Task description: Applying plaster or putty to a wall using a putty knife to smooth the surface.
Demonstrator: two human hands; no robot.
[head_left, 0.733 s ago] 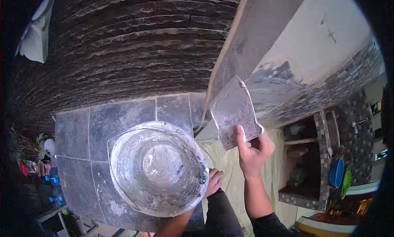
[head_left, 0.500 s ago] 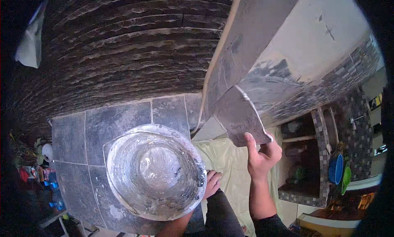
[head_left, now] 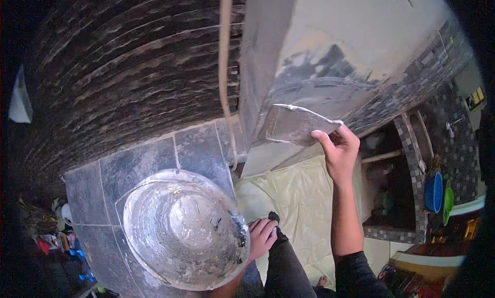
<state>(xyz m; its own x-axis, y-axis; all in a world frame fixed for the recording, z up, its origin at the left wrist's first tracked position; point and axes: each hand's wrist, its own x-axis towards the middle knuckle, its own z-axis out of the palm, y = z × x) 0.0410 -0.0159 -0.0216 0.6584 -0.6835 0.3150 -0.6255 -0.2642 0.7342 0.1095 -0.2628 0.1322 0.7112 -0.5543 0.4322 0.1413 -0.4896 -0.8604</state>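
Note:
In my right hand is a flat, bendy grey putty spreader, pinched near one corner with the thumb on its face. White putty lines its edges. It is in front of the lower part of the wall, where grey-white filler is smeared around a dark patch; whether it touches the wall I cannot tell. A putty-smeared bucket with a wire handle stands at the left, wet white putty at its bottom. My left forearm passes behind the bucket. My left hand comes out beside its rim, fingers loosely bent and apart, by my knee.
Under the bucket are dark tiles, meeting a rough stone-clad wall. A beige pipe or hose runs down the corner. A pale green sheet covers the floor. At right are a mosaic-tiled counter and blue and green basins.
My right hand has moved up and a little right, and the spreader has turned flatter. My view has shifted, so the bucket appears lower and further left.

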